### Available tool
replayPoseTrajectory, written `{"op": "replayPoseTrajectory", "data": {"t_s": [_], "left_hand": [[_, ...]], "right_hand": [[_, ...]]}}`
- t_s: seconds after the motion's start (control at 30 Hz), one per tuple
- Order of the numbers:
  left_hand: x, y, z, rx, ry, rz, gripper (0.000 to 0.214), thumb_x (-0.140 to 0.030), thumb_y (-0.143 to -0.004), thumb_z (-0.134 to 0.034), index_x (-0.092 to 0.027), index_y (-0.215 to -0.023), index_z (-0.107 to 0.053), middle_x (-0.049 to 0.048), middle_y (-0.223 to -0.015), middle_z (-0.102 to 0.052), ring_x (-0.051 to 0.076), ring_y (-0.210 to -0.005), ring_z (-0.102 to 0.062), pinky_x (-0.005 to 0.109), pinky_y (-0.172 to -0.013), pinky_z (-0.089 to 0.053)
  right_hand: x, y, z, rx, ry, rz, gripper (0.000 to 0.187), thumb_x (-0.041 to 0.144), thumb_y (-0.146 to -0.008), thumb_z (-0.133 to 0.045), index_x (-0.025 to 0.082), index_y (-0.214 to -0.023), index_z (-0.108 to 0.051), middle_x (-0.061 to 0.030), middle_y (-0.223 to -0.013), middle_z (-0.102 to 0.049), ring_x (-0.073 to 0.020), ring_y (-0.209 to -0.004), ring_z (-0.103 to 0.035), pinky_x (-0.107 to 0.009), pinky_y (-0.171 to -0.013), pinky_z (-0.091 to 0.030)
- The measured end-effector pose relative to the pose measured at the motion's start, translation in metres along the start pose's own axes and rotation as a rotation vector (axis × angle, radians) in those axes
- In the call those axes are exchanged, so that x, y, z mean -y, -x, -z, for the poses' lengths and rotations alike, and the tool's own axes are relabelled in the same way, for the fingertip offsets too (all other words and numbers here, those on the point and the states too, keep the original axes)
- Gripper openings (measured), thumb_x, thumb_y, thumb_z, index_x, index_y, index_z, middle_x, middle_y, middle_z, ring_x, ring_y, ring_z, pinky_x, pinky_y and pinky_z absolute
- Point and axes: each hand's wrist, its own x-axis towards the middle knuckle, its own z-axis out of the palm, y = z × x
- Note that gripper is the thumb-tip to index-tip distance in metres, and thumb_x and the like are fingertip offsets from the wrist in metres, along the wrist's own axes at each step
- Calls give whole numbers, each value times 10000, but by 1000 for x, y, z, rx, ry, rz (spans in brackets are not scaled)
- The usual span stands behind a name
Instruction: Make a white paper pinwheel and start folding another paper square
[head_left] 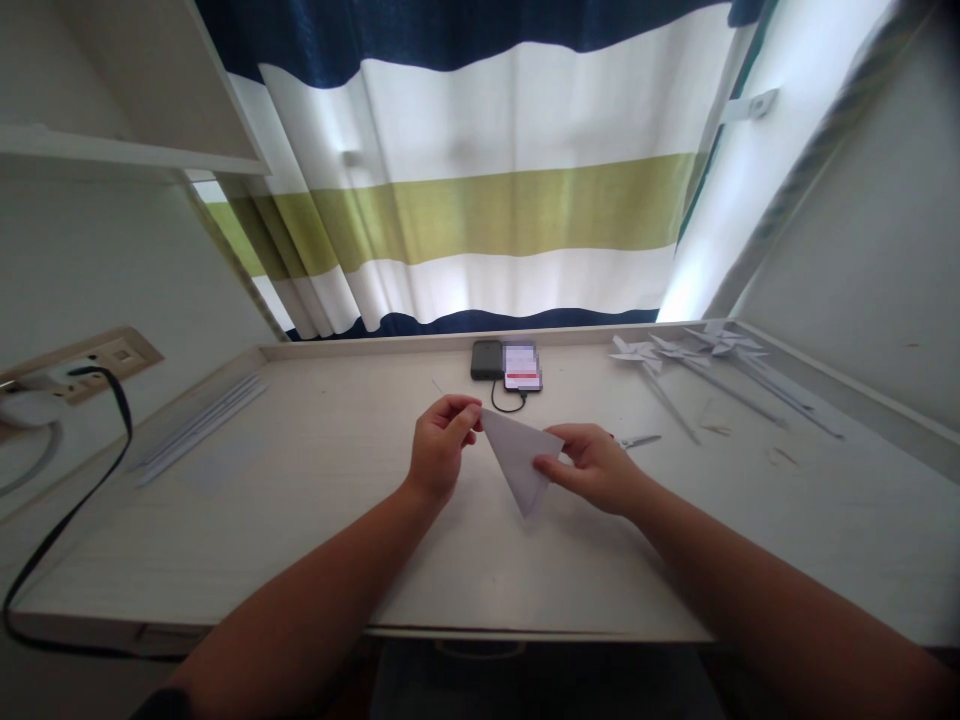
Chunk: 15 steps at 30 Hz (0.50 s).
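A white sheet of paper (517,455), folded into a triangle, is held above the desk between my two hands. My left hand (442,445) pinches its upper left corner between thumb and fingers. On the other side, my right hand (592,465) grips the right edge, its thumb lying on the near face and its fingers partly hidden behind. One corner of the paper points down toward the desk. Just beyond my right hand lie scissors (637,441), their handles mostly hidden by that hand.
Several paper pinwheels (679,350) on sticks lie at the back right, near small scraps (712,428). At the back, a phone (522,366) is cabled to a black power bank (487,360). White paper sticks (202,430) lie at left, near a black cable (90,500).
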Motion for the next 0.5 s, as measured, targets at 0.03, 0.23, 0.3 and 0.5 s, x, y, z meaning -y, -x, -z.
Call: {"op": "replayPoseTrajectory", "data": {"t_s": [0.03,0.23,0.3,0.5], "left_hand": [[-1,0,0,-10,8,1,139,-275,-733,-697,-162,-805,-657,-20,-662,-580,82,-598,-510,182,-533,-392],[2,3,0,265,-29,179,286,-379,-746,-712,-148,-909,-667,18,-746,-625,101,-624,-558,189,-527,-410],[5,7,-1,458,-105,237,316,-377,-728,-738,-122,-906,-680,39,-738,-641,108,-598,-554,203,-516,-414],[7,12,-2,677,-212,265,308,-293,-706,-771,-118,-947,-691,48,-729,-666,111,-576,-564,209,-517,-428]], "right_hand": [[0,0,0,-5,-7,4,193,344,-848,-617,167,-793,-667,-61,-784,-689,-211,-744,-623,-315,-664,-492],[1,0,0,-49,-60,5,189,346,-854,-615,167,-814,-658,-59,-792,-680,-195,-722,-612,-308,-652,-482],[1,0,0,-63,-82,19,197,353,-857,-614,163,-835,-664,-51,-775,-672,-185,-708,-606,-300,-645,-479],[-2,-2,1,-119,-70,19,196,349,-852,-617,158,-824,-652,-49,-758,-668,-179,-698,-610,-291,-644,-479]]}}
